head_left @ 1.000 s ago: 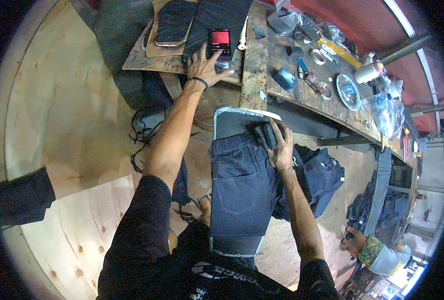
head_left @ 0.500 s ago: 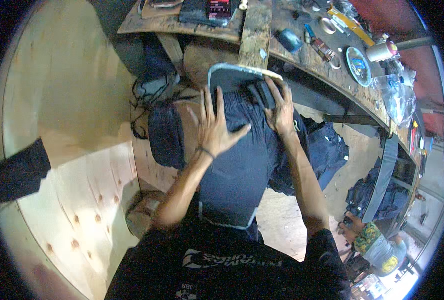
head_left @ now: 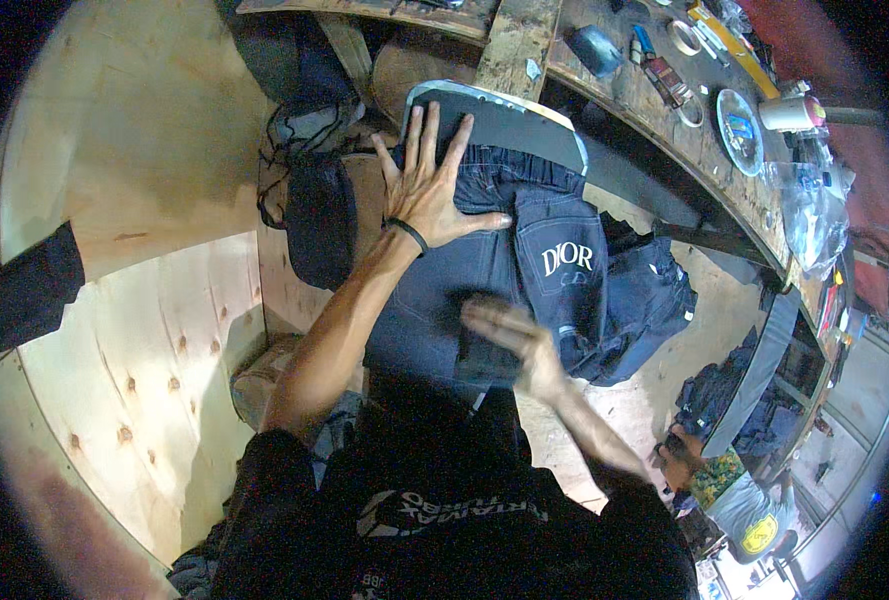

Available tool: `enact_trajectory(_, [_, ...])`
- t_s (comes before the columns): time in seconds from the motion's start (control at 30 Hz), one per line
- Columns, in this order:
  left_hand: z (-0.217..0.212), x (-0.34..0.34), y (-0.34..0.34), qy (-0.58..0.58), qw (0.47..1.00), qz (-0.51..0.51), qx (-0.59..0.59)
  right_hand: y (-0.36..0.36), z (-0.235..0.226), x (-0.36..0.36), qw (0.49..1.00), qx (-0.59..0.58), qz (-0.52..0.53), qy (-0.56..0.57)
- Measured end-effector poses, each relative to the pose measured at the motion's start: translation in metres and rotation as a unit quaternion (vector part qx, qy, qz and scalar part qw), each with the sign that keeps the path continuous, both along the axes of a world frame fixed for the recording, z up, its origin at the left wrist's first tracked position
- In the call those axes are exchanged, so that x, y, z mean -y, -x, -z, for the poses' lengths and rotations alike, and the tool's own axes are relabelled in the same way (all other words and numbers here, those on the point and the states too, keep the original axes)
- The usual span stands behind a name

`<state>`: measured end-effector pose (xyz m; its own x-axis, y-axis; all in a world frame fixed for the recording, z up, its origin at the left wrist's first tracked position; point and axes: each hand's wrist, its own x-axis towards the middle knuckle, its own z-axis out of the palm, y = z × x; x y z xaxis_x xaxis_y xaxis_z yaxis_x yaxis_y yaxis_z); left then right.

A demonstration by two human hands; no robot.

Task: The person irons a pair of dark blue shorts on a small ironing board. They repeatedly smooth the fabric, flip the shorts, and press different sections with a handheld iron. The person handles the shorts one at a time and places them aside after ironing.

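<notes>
Dark blue denim pants (head_left: 434,290) with a gathered elastic waist lie over a dark board (head_left: 524,125) with a pale, worn rim. A white print (head_left: 567,261) marks the back pocket on their right side. My left hand (head_left: 429,195) presses flat near the waistband, fingers spread, fingertips reaching onto the board and thumb lying on the cloth. Low over the pants, my right hand (head_left: 514,340) is smeared by motion. A blurred dark patch lies beside its fingers; I cannot make out whether it holds something.
More dark garments (head_left: 649,300) are heaped to the right. A wooden workbench (head_left: 654,130) carries a tape roll (head_left: 683,38), a blue dish (head_left: 739,130), a thread cone (head_left: 792,113) and plastic bags. Plywood panels (head_left: 134,150) stand at left. Another person's hand (head_left: 680,458) shows lower right.
My right hand has swept from the board's top edge down over the pants. My left hand has shifted up, fingers wider apart. The printed pocket has come into sight on the right.
</notes>
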<state>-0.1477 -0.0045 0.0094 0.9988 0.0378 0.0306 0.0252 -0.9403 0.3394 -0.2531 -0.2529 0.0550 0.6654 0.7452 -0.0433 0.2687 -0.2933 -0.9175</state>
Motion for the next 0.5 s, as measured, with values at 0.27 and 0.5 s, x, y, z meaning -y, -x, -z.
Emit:
enact_trajectory(0.27, [0.006,0.001,0.003,0.0,0.999,-0.021,0.026,0.054,0.025,0.015,0.986,-0.153,-0.06,-0.011])
enact_trajectory(0.5, [0.013,0.0,0.003,0.027,0.997,-0.01,0.068,0.072,0.03,0.004,0.993,-0.114,-0.04,-0.012])
